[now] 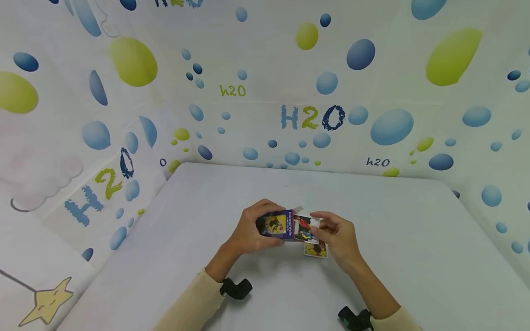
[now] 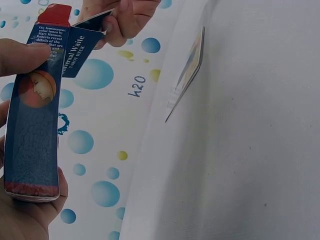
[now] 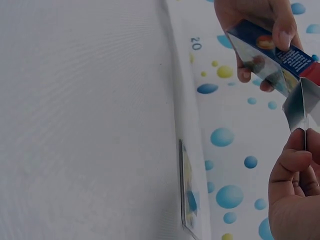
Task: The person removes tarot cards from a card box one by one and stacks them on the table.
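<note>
My left hand grips a dark blue tarot card box, held above the table with its open end toward the right. Its lid flap, printed "Universal Waite Tarot Deck", is folded out, and a red side flap sticks up. Thumb and fingers of my right hand pinch a picture card at that open end; whether more cards lie behind it I cannot tell. Just below, a small stack of cards lies face up on the table, partly covered in the head view.
The white table spreads around both hands. Behind it and to the left stand walls printed with blue and green drops. A black wrist camera is strapped to the left wrist, another to the right.
</note>
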`<action>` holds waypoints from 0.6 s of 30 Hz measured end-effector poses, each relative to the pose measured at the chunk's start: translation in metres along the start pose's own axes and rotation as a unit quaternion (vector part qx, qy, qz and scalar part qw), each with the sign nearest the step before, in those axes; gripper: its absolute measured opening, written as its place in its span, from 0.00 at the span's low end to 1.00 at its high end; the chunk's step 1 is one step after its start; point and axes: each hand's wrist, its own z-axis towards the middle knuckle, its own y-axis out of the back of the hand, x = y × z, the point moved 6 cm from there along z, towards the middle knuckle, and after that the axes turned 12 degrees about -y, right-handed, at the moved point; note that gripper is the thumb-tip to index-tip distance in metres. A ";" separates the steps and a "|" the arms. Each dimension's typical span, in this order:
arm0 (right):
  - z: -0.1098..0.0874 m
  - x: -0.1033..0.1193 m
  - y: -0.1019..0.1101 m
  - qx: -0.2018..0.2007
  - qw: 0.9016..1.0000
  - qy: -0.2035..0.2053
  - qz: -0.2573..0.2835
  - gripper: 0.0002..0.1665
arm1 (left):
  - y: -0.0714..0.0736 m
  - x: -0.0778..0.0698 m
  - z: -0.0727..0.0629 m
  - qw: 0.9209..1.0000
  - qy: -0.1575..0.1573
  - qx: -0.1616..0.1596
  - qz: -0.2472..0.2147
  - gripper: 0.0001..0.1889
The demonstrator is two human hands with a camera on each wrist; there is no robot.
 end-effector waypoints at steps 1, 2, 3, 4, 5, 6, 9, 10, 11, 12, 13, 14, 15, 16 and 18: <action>0.000 0.000 0.001 -0.001 1.000 0.001 0.000 0.22 | 0.000 0.000 0.000 1.000 0.001 0.001 -0.001 0.34; 0.000 -0.001 0.001 -0.003 1.000 0.003 0.000 0.22 | 0.000 0.001 0.000 1.000 0.002 0.000 0.000 0.34; 0.000 -0.001 0.002 -0.004 1.000 0.004 0.000 0.22 | 0.001 0.001 0.000 1.000 0.002 0.000 0.000 0.34; 0.000 -0.002 0.002 -0.006 1.000 0.006 0.000 0.21 | 0.001 0.001 0.000 1.000 0.004 -0.001 0.000 0.34; 0.001 -0.003 0.003 -0.008 1.000 0.006 0.001 0.21 | 0.002 -0.005 0.003 1.000 0.005 -0.002 -0.001 0.33; 0.001 -0.003 0.003 -0.010 1.000 0.007 0.001 0.20 | 0.004 -0.011 0.005 1.000 0.006 -0.004 -0.002 0.33; 0.002 -0.004 0.005 -0.015 1.000 0.007 0.005 0.19 | 0.007 -0.026 0.011 1.000 0.012 -0.010 -0.007 0.32; 0.002 -0.004 0.006 -0.016 1.000 0.006 0.007 0.19 | 0.008 -0.031 0.013 1.000 0.015 -0.012 -0.008 0.32; 0.002 -0.004 0.006 -0.017 1.000 0.005 0.008 0.19 | 0.009 -0.036 0.015 1.000 0.017 -0.014 -0.009 0.32; 0.002 -0.003 0.007 -0.019 1.000 0.005 0.010 0.19 | 0.010 -0.036 0.015 1.000 0.019 -0.015 -0.010 0.32; 0.002 -0.004 0.007 -0.020 1.000 0.004 0.013 0.19 | 0.010 -0.035 0.014 1.000 0.020 -0.017 -0.011 0.32; 0.002 -0.004 0.008 -0.021 1.000 0.003 0.014 0.19 | 0.011 -0.035 0.015 1.000 0.021 -0.018 -0.011 0.32; 0.002 -0.004 0.008 -0.023 1.000 0.002 0.015 0.18 | 0.012 -0.035 0.015 1.000 0.022 -0.020 -0.012 0.32; 0.003 -0.004 0.008 -0.025 1.000 0.002 0.016 0.18 | 0.012 -0.035 0.015 0.999 0.022 -0.021 -0.012 0.32; 0.003 -0.004 0.010 -0.030 0.999 0.003 0.016 0.17 | 0.013 -0.036 0.015 0.999 0.021 -0.024 -0.011 0.32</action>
